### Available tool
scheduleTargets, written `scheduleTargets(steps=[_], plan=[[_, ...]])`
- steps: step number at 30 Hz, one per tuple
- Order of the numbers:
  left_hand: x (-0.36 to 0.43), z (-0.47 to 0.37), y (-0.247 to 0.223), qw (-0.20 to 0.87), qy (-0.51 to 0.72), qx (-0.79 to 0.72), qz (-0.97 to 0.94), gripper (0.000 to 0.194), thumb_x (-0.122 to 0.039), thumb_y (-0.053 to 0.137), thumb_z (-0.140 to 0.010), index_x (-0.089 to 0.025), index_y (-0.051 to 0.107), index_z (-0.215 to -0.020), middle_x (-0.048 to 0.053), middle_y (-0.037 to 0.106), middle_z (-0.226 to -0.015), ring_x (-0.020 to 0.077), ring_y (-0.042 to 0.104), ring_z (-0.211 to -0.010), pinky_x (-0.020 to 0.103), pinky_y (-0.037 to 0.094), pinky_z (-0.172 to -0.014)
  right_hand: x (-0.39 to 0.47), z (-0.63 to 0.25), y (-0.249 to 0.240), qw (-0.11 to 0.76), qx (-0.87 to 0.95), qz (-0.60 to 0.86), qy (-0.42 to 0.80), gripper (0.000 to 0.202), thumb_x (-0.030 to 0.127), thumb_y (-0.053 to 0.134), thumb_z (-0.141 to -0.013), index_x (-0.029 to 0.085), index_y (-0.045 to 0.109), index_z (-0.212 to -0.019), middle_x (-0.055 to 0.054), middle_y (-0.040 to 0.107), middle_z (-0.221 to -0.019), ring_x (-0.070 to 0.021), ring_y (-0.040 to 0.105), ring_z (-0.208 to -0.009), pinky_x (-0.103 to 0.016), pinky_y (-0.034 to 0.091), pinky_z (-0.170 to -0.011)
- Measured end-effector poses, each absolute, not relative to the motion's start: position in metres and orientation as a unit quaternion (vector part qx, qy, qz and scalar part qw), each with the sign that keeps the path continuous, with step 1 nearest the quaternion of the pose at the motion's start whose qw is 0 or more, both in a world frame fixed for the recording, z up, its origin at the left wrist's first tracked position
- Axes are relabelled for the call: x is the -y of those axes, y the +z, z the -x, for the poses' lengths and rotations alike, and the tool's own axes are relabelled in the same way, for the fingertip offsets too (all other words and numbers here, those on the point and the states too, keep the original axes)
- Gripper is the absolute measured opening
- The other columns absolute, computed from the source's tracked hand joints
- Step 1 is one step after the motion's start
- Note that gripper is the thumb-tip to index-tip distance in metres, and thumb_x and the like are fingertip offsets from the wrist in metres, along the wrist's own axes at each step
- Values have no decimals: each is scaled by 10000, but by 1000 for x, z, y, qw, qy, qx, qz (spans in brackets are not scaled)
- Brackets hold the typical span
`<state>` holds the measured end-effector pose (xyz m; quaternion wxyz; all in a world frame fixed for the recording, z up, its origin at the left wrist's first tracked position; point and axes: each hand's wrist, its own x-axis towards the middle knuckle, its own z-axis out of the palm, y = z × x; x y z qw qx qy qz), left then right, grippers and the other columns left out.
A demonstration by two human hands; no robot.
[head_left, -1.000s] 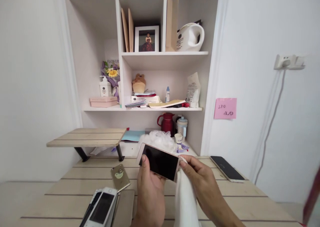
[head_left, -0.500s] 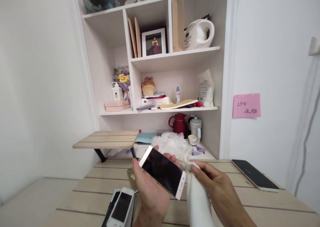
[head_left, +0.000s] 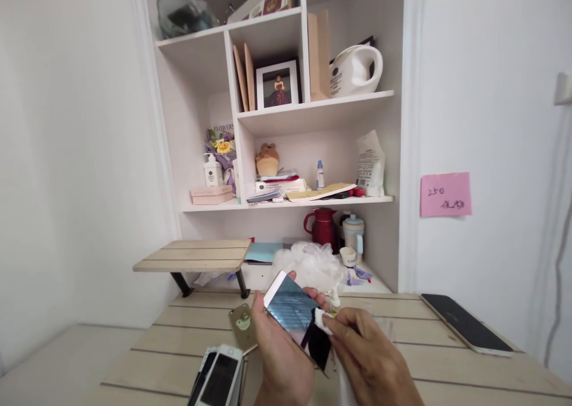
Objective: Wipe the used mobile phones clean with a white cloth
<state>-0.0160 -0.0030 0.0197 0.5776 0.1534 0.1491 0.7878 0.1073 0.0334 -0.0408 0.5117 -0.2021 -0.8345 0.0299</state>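
Note:
My left hand point(head_left: 286, 358) holds a white-framed smartphone point(head_left: 292, 310) screen up, tilted, with the thumb along its near edge and fingertips behind the far edge. Streaky bluish reflections cover much of the phone's glass. Pinched in my right hand point(head_left: 369, 349) is a white cloth point(head_left: 322, 321), pressed on the screen near its lower right end; the cloth's tail hangs below, partly hidden by the hand. To the left lie a gold phone point(head_left: 243, 325) with a green figure on its back, and a small stack of phones topped by a white phone point(head_left: 220, 376).
A large black-screened phone point(head_left: 465, 322) lies at the right of the slatted wooden table point(head_left: 170, 346). A small raised wooden stand point(head_left: 194, 256) is at the back left. Behind sit a crumpled clear plastic bag point(head_left: 308, 266), a red jug point(head_left: 322, 227) and a small cup point(head_left: 347, 256).
My right hand has moved left with the cloth, from beside the phone onto its screen. The screen, plain black before, now shows streaky reflections. The view has tilted up slightly.

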Motion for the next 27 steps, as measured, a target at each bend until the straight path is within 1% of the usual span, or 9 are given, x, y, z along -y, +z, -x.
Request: scheduleTargets(steps=[5, 7, 10, 12, 14, 16, 19, 23, 27], plan=[[2, 8, 8, 605, 771, -127, -149, 568, -568, 496, -836, -138, 678, -1159, 146, 710, -772, 305, 688, -804, 457, 508, -781, -27, -103, -41, 492, 856, 159, 16, 317, 131, 467, -983, 250, 548, -1265, -64, 618, -953, -139, 674, -831, -196, 569, -760], [2, 5, 6, 617, 763, -127, -146, 553, -554, 493, -848, -133, 688, -1149, 150, 715, -777, 310, 691, -838, 455, 507, -799, -28, -103, -40, 492, 859, 143, 5, 315, 126, 467, -980, 254, 545, -1257, -68, 639, -993, -161, 674, -922, -226, 566, -821], [2, 0, 5, 639, 745, -130, -144, 512, -522, 503, -867, -120, 712, -1107, 159, 732, -853, 297, 691, -880, 431, 505, -841, -31, -110, -34, 521, 833, 188, 1, 297, 119, 476, -963, 232, 531, -1232, -83, 655, -1055, -200, 649, -1055, -275, 558, -874], [2, -3, 6, 667, 718, -137, -143, 478, -489, 517, -881, -101, 729, -1064, 156, 736, -899, 286, 690, -899, 412, 499, -876, -30, -115, -30, 527, 824, 205, 15, 249, 125, 488, -957, 226, 542, -1178, -76, 658, -1033, -200, 655, -1036, -275, 559, -857], [0, -4, 5, 702, 682, -143, -149, 469, -485, 527, -892, -92, 738, -1037, 147, 735, -915, 282, 689, -916, 402, 491, -908, -27, -117, -24, 516, 836, 181, 36, 224, 116, 472, -966, 229, 561, -1138, -68, 649, -1017, -181, 664, -986, -261, 558, -838], [-1, -4, 3, 733, 644, -145, -166, 484, -508, 538, -894, -94, 734, -1051, 136, 735, -916, 277, 688, -932, 394, 483, -930, -25, -119, -18, 511, 844, 154, 50, 233, 108, 456, -975, 234, 584, -1123, -65, 637, -1024, -165, 664, -954, -248, 554, -821], [-3, -6, -3, 763, 595, -136, -211, 488, -518, 533, -902, -107, 721, -1088, 125, 734, -911, 265, 685, -947, 383, 476, -945, -26, -124, -9, 536, 824, 178, 40, 240, 106, 466, -970, 229, 613, -1113, -72, 628, -1015, -173, 661, -925, -259, 554, -791], [-6, -8, -5, 756, 596, -139, -233, 381, -434, 522, -923, -126, 734, -1000, 103, 728, -847, 241, 690, -875, 355, 496, -899, -27, -129, -4, 556, 803, 214, 23, 248, 107, 461, -968, 217, 621, -1122, -88, 628, -1028, -194, 656, -941, -295, 556, -805], [-9, -1, -1, 738, 606, -216, -207, 312, -399, 588, -853, -129, 706, -752, 65, 683, -663, 226, 679, -710, 323, 524, -738, -17, -129, 0, 460, 868, 165, 89, 231, 108, 460, -965, 220, 660, -996, -57, 638, -958, -157, 658, -844, -252, 556, -765]])
